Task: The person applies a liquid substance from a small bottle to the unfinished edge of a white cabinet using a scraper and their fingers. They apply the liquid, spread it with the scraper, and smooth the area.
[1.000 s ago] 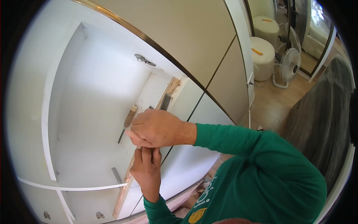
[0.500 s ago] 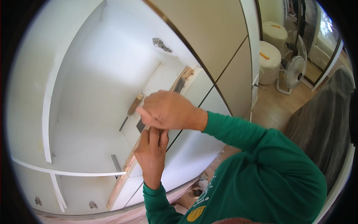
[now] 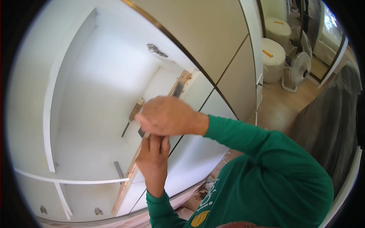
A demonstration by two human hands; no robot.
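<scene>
1. The right hand (image 3: 169,116) lay curled over a grey metal strip (image 3: 178,90) on the cabinet's wooden edge (image 3: 127,181).
2. The left hand (image 3: 153,154) had its fingers (image 3: 155,141) pressed together beneath, touching the strip's lower end; whether they gripped it could not be told.

White cabinet (image 3: 95,87), green sleeve (image 3: 243,136)

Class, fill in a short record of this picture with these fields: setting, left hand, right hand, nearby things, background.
setting: open white cabinet with shelves
left hand: left hand pressed on the cabinet's bare wooden edge, fingers up under the right hand
right hand: right hand over the left, covering a grey metal piece; grip hidden
nearby things: metal hinge; wooden-handled tool inside the cabinet
background: standing fan, round white stools
</scene>
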